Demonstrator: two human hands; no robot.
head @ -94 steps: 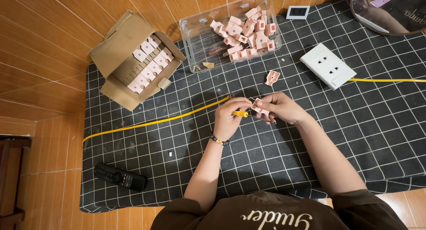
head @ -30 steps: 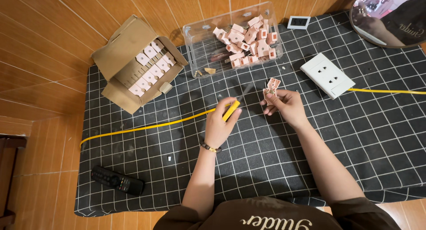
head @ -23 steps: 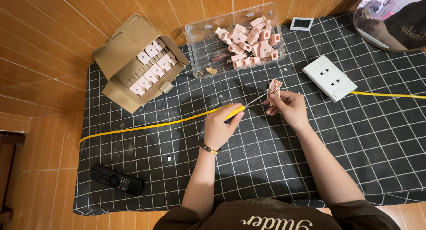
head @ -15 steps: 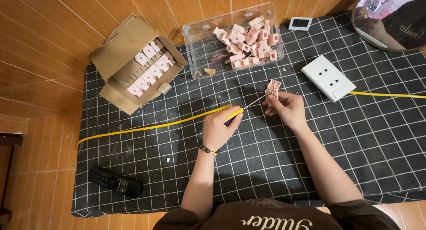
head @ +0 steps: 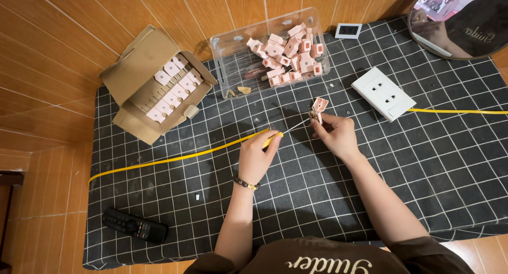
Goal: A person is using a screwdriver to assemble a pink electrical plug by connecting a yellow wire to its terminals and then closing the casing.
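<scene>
Screwdriver (head: 280, 135) in left hand (head: 256, 157), pink plastic part (head: 317, 109) in right hand (head: 334, 134)

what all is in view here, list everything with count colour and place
cardboard box: one, brown, open, far left of the mat, rows of pale pink parts inside
clear plastic tray: one, far centre, a heap of pink parts at its right end
pink part: one, held over mid mat
screwdriver: one, yellow handle, thin metal shaft reaching toward the held part
socket plate: one, white, right of centre
yellow cable: two stretches, one left across the mat, one at the right edge
remote control: one, black, near left corner
mirror: one, round, far right corner
small screen: one, white frame, far edge
mat: one, black with white grid
left hand: grips the screwdriver
right hand: holds the pink part
</scene>
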